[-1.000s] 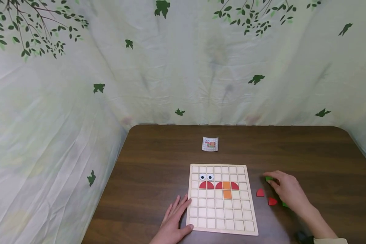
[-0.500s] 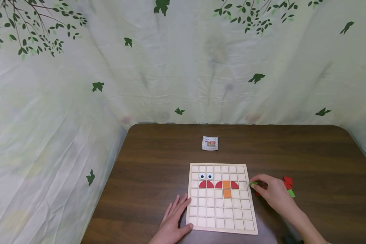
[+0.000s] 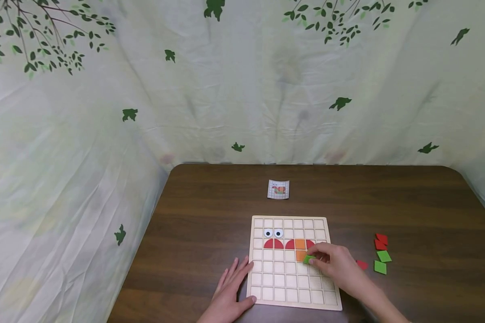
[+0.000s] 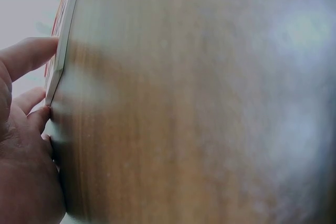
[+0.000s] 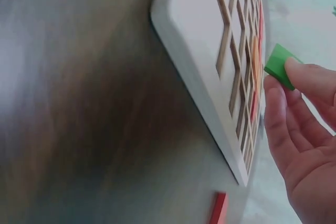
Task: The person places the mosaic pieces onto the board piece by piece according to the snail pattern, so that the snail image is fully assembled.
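My right hand (image 3: pixel 337 267) pinches a green square tile (image 3: pixel 308 259) between thumb and fingers, over the pale gridded board (image 3: pixel 268 282). In the right wrist view the green tile (image 5: pixel 281 65) is tilted, held above the grid. It hangs just right of the lower orange square tile (image 3: pixel 301 256). Another orange tile (image 3: pixel 300 244) sits one cell above, with red rounded pieces (image 3: pixel 269 244) along that row. Two round eye pieces (image 3: pixel 273 233) lie above them. Against the board's left edge rests my left hand (image 3: pixel 231 294), fingers extended and thumb touching the lower corner.
Right of the board lie two red tiles (image 3: pixel 381 241), two green tiles (image 3: pixel 381 262) and a red piece (image 3: pixel 361 265) partly behind my right hand. A small picture card (image 3: pixel 278 189) lies behind the board on the brown table (image 3: pixel 210 193).
My right hand has picked up the green tile from the table and carried it left over the board. My left hand stays at the board's edge.
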Demonstrator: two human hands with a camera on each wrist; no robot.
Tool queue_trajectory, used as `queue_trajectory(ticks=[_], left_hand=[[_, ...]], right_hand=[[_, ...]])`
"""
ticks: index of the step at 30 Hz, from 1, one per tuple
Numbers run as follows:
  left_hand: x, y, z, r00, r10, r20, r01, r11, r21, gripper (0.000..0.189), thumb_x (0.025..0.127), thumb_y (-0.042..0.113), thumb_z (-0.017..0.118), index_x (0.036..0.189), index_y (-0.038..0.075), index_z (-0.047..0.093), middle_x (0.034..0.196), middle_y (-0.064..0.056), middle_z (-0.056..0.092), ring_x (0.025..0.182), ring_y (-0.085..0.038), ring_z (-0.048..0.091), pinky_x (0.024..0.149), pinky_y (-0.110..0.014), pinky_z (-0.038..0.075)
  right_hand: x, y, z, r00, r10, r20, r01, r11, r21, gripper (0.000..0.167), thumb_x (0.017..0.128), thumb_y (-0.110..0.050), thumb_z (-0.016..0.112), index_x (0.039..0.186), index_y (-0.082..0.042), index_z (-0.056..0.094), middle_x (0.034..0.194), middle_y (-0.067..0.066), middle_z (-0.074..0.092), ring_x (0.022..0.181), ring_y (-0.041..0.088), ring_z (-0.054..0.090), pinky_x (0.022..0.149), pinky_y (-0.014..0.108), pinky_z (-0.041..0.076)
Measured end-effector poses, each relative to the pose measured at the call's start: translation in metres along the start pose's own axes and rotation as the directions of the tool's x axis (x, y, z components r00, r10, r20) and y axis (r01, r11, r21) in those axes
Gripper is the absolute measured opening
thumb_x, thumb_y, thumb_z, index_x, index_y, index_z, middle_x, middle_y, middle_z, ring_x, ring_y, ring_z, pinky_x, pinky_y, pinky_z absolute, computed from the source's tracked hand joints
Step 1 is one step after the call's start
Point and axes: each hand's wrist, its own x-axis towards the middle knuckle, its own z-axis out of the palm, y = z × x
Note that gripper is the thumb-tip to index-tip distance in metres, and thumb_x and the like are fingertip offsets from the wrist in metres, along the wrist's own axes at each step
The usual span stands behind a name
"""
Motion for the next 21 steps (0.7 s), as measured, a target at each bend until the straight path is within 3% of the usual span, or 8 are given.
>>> queue_trajectory(ticks=[5,10,16,21], left_hand=[[0.001,0.000,0.000,1.000,0.001,0.004,-0.001,1.000,0.003,0.077,0.084,0.024,0.074,0.152,0.021,0.038,0.161,0.001,0.026,0.149,-0.032,0.011,0.109,-0.046,0.001],[0.001,-0.001,0.001,1.000,-0.004,0.009,0.004,1.000,-0.012,0.077,0.084,0.025,0.074,0.152,0.022,0.038,0.161,0.002,0.026,0.149,-0.032,0.010,0.109,-0.046,0.000],[0.000,-0.003,0.002,1.000,-0.020,0.013,0.020,1.000,-0.006,0.078,0.083,0.026,0.074,0.152,0.024,0.038,0.161,0.004,0.025,0.149,-0.032,0.010,0.109,-0.030,-0.005],[0.002,-0.004,0.002,0.999,-0.045,0.028,0.045,0.999,-0.003,0.078,0.084,0.026,0.074,0.153,0.025,0.037,0.161,0.004,0.024,0.149,-0.030,0.009,0.110,-0.041,-0.002]], right_hand=[[0.001,-0.001,0.009,0.997,-0.052,0.057,0.053,0.998,-0.024,0.020,0.080,-0.006,0.079,0.091,-0.022,0.074,0.085,-0.014,0.064,0.072,0.004,0.055,0.065,0.023,0.049],[0.002,-0.003,0.016,0.999,-0.029,0.035,0.033,0.993,-0.112,0.021,0.078,-0.008,0.082,0.088,-0.024,0.074,0.079,-0.017,0.060,0.068,0.001,0.052,0.063,0.022,0.047],[-0.001,-0.006,0.022,0.999,-0.047,0.000,0.047,0.989,-0.137,0.022,0.075,-0.006,0.083,0.086,-0.023,0.073,0.079,-0.017,0.059,0.066,-0.001,0.050,0.060,0.022,0.046],[-0.002,-0.008,0.027,0.997,-0.069,-0.023,0.065,0.987,-0.144,0.021,0.074,-0.005,0.083,0.083,-0.021,0.073,0.079,-0.016,0.056,0.066,-0.001,0.048,0.059,0.021,0.044]])
